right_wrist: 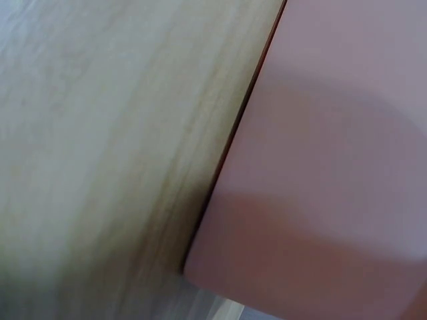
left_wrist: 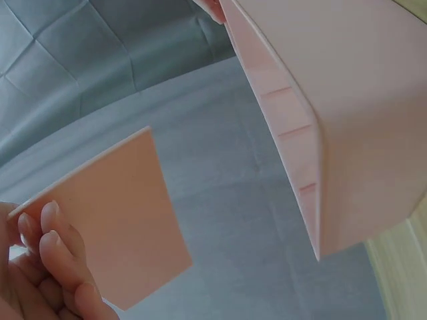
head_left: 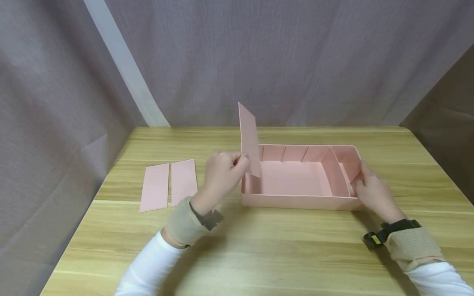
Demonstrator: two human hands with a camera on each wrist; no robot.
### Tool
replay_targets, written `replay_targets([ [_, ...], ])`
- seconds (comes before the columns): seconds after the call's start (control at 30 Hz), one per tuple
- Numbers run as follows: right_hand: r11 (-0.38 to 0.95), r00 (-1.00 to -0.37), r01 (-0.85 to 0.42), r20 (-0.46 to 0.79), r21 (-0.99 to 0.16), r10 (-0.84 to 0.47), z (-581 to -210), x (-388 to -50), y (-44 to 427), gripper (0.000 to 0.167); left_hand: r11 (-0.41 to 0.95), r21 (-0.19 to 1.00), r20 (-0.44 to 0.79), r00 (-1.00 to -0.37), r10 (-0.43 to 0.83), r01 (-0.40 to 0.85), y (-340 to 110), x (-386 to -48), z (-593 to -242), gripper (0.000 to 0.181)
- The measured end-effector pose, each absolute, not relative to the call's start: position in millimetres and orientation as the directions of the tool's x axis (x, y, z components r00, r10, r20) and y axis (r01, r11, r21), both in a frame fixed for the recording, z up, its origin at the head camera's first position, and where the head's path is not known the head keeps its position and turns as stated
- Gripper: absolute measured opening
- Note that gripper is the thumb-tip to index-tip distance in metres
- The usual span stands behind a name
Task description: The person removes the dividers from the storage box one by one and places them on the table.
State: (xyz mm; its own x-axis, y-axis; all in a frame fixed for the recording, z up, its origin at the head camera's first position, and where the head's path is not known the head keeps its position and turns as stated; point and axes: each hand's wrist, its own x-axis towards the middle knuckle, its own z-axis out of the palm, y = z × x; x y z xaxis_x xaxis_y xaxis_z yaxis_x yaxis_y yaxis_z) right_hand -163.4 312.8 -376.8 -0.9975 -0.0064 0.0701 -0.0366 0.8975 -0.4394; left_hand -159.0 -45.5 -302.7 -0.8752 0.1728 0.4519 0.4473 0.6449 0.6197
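Between its thumb and fingers the left hand (head_left: 224,172) pinches a flat pink panel (head_left: 249,139), held upright above the left end of a pink box (head_left: 300,201). In the left wrist view the fingers (left_wrist: 60,250) grip one edge of the panel (left_wrist: 127,227), apart from the box (left_wrist: 360,120). A divider (head_left: 335,172) stands across the box towards its right end. The right hand (head_left: 375,195) grips the box's right end wall, thumb on the inner side. The right wrist view shows the box's outer wall (right_wrist: 320,167) close up; the hand's fingers are mostly hidden there.
Two flat pink panels (head_left: 154,187) (head_left: 184,181) lie side by side on the wooden table (head_left: 259,255), left of the box. Slots line the box's far inner wall. A grey curtain (head_left: 277,61) hangs behind the table and along its sides.
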Motion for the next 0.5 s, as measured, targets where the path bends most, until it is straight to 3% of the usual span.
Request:
replay_targets([
  [0.27, 0.899, -0.998, -0.038, 0.065, -0.437, -0.01, -376.3, -163.2, 312.6, 0.058, 0.641, 0.663, 0.405, -0.905, 0.127, 0.387, -58.6, -161.3, -310.7, 0.041],
  [0.5, 0.899, -0.998, -0.034, 0.059, -0.438, -0.009, -375.6, -163.0, 311.6, 0.058, 0.697, 0.631, 0.398, -0.913, 0.086, 0.341, -71.3, -161.4, -316.0, 0.04],
])
